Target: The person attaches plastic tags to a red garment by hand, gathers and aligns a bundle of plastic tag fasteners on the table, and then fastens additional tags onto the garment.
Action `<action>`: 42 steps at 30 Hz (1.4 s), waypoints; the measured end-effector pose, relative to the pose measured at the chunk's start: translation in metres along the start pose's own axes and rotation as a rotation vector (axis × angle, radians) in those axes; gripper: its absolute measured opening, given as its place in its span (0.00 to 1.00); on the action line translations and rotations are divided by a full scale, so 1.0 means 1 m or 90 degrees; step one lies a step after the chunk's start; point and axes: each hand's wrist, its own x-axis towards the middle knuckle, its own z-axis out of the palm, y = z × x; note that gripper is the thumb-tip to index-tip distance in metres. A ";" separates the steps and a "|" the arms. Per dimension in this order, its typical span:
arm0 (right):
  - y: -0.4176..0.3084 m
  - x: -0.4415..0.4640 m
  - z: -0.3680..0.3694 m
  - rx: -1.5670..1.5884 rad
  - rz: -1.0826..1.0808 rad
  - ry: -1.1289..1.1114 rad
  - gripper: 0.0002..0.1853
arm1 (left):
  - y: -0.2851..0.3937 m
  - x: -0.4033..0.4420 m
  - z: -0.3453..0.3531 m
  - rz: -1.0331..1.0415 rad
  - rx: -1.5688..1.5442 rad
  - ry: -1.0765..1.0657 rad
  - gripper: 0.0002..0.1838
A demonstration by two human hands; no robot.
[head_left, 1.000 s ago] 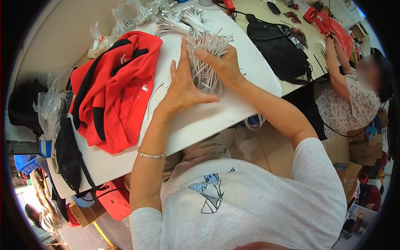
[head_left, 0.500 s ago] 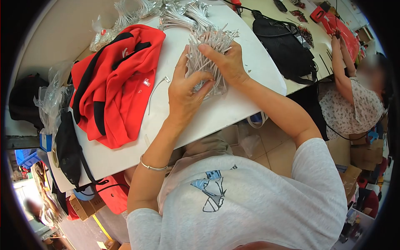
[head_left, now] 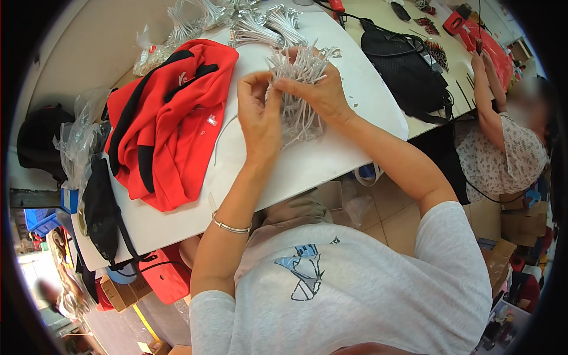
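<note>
The white worktop (head_left: 331,151) is running under both forearms, and its near edge is lying close to the work, so wires slipping out on the near side could be dropping to the floor. The red garment (head_left: 177,121) is filling much of the left side, standing in the way of any sideways reach and likely to be snagging stray wire ends if they touch it. The black bag (head_left: 399,77) is lying to the right on a separate yellowish worktop (head_left: 452,86), clear of the hands. The other white bundles (head_left: 272,26) are crowding the far side, and mixing could be happening if the held wires are spilling that way. The bundle of white wires (head_left: 302,121) is standing over the white worktop between the hands, its ends splaying; a loosening hold could be letting it fan apart, and a hard tug on one wire could be dragging out its tangled neighbours. The right hand (head_left: 322,94) is gripping it from the right, thumb across the front. The left hand (head_left: 260,109) is curling its fingers at the left side, but whether it is pinching a wire I cannot tell. One loose wire (head_left: 218,142) is lying beside the garment, easily being overlooked there.
</note>
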 end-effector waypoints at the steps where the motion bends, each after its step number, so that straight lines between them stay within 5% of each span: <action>1: 0.000 0.001 0.000 -0.003 0.006 -0.006 0.30 | 0.002 -0.003 0.006 0.026 0.001 0.016 0.23; 13: -0.002 0.003 -0.005 0.021 0.052 -0.082 0.37 | -0.019 0.021 -0.013 0.004 0.042 -0.137 0.34; 23: 0.012 0.005 -0.014 -0.038 0.042 -0.092 0.27 | -0.004 0.042 -0.029 -0.018 0.071 -0.141 0.31; 28: 0.007 0.003 -0.017 -0.119 0.112 -0.055 0.19 | 0.009 0.041 -0.033 0.014 0.330 -0.170 0.29; 33: 0.007 0.000 0.004 -0.095 0.028 -0.079 0.19 | -0.009 0.039 -0.004 0.113 0.321 -0.038 0.26; 38: 0.003 -0.001 0.008 -0.003 0.001 0.028 0.23 | -0.004 0.039 0.024 -0.038 0.191 0.044 0.21; 42: 0.008 -0.003 0.002 -0.057 0.012 -0.082 0.30 | 0.008 0.051 0.024 -0.185 -0.192 0.038 0.21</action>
